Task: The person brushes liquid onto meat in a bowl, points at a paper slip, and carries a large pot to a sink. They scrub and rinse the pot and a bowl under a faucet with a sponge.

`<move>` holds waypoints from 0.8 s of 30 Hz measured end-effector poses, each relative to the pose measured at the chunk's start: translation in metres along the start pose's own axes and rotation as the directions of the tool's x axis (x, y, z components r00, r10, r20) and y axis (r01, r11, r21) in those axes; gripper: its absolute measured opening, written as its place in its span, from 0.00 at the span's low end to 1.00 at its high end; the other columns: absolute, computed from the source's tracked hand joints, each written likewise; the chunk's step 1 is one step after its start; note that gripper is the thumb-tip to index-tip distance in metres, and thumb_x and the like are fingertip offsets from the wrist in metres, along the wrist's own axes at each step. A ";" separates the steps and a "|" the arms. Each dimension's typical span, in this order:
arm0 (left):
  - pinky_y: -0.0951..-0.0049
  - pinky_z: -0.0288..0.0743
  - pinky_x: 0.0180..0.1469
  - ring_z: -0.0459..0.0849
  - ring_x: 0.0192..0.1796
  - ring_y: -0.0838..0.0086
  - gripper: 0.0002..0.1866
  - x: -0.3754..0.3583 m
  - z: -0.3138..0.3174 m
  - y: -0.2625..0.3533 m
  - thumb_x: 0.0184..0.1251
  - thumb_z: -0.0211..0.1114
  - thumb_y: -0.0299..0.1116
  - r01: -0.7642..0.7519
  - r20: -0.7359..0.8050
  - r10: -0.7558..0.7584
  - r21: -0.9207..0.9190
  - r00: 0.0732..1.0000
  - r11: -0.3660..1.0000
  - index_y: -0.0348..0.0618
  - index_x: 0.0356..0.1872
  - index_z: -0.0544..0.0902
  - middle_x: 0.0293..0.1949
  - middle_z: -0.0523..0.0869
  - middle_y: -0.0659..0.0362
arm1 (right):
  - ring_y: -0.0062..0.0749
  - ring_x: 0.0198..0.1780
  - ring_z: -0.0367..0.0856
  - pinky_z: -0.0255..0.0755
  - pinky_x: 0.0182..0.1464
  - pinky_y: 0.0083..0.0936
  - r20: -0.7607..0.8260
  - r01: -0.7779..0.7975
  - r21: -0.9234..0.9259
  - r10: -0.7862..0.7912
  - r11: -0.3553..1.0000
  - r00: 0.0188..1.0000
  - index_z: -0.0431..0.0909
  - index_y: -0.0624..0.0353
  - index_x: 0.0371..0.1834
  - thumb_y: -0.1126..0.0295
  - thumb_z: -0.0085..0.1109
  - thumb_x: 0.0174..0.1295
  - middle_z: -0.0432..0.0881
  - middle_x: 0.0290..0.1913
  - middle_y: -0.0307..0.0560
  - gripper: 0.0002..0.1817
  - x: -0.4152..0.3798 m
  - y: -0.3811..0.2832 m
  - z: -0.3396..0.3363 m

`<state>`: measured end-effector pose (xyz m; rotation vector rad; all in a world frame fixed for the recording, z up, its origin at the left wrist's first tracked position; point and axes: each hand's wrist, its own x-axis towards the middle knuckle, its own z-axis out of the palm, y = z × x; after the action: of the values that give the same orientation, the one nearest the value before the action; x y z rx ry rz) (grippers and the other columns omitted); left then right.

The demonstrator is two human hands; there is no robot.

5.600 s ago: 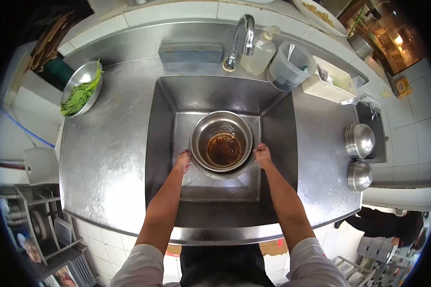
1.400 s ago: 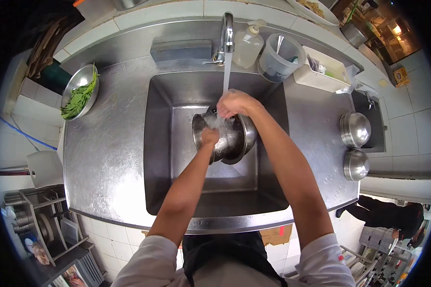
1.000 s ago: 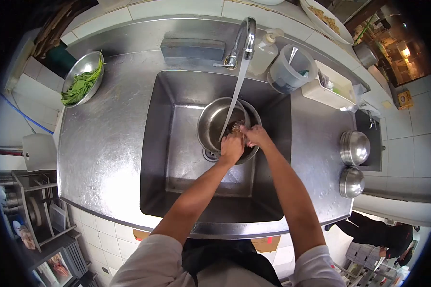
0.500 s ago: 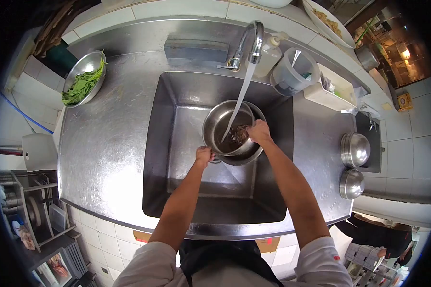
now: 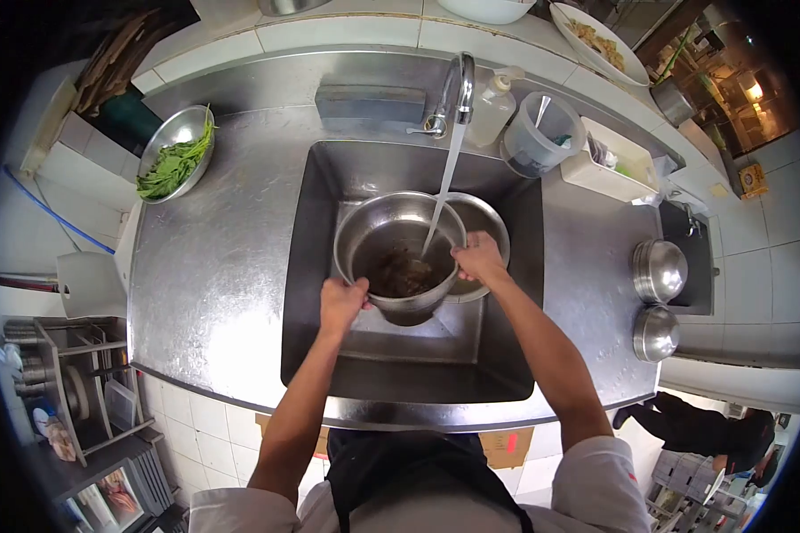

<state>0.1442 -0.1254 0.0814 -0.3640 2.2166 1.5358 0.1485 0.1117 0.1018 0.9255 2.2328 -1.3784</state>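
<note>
My left hand (image 5: 342, 304) grips the left rim of a metal pot (image 5: 405, 313) held in the sink (image 5: 329, 377). On the right rim, my right hand (image 5: 480, 258) is closed with fingers over the edge. Brownish water and dark clumps (image 5: 402, 272), of a kind I cannot make out, lie inside the pot. A stream of water (image 5: 447, 173) falls into it from the running faucet (image 5: 465, 89). Behind and to the right, a second metal bowl (image 5: 489, 218) is partly hidden by the pot and my right hand.
A bowl of leafy greens (image 5: 171, 167) stands at the left. Along the back are a grey block (image 5: 371, 104), a soap bottle (image 5: 492, 115), a plastic tub (image 5: 542, 138) and a white bin (image 5: 610, 169). Upturned metal bowls (image 5: 660, 271) sit right. Another person (image 5: 716, 435) is at lower right.
The pot has moved left, off most of the second bowl. My right hand has left the dark clumps inside and now grips the rim. My left hand has shifted left with the pot.
</note>
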 end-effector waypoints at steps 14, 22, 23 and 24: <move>0.76 0.69 0.20 0.77 0.16 0.75 0.08 -0.007 0.006 0.021 0.48 0.57 0.27 -0.171 0.038 0.172 -0.033 0.984 0.985 0.31 0.17 0.73 0.13 0.75 0.55 | 0.29 0.12 0.72 0.65 0.11 0.22 -0.288 0.144 0.308 -0.052 0.941 0.956 0.65 0.73 0.40 0.74 0.55 0.50 0.73 0.20 0.51 0.17 -0.038 0.034 -0.013; 0.74 0.68 0.21 0.78 0.20 0.77 0.14 -0.007 0.000 -0.003 0.56 0.57 0.39 0.290 0.365 -0.238 -0.093 0.900 0.953 0.38 0.20 0.76 0.18 0.79 0.59 | 0.39 0.17 0.77 0.73 0.19 0.29 -0.172 0.163 -0.235 -0.206 0.958 0.963 0.72 0.73 0.29 0.76 0.53 0.45 0.76 0.19 0.58 0.10 -0.018 -0.039 -0.034; 0.71 0.69 0.24 0.79 0.22 0.76 0.16 -0.013 -0.005 -0.001 0.57 0.57 0.42 0.237 0.329 -0.274 0.148 0.904 0.960 0.38 0.22 0.77 0.18 0.80 0.58 | 0.53 0.37 0.78 0.73 0.42 0.34 -0.194 0.236 -0.475 -0.363 0.847 0.911 0.74 0.72 0.30 0.78 0.51 0.42 0.77 0.33 0.65 0.10 -0.020 -0.043 -0.029; 0.71 0.69 0.24 0.79 0.22 0.76 0.16 -0.007 -0.007 -0.007 0.57 0.57 0.42 0.236 0.330 -0.274 0.150 0.904 0.960 0.38 0.22 0.77 0.18 0.80 0.58 | 0.53 0.37 0.78 0.73 0.42 0.34 -0.196 0.235 -0.473 -0.362 0.849 0.911 0.74 0.72 0.30 0.78 0.51 0.42 0.77 0.33 0.65 0.10 -0.022 -0.043 -0.024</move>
<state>0.1523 -0.1343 0.0806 -0.3083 1.8813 1.2288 0.1357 0.1119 0.1541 0.6535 2.8435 -0.8119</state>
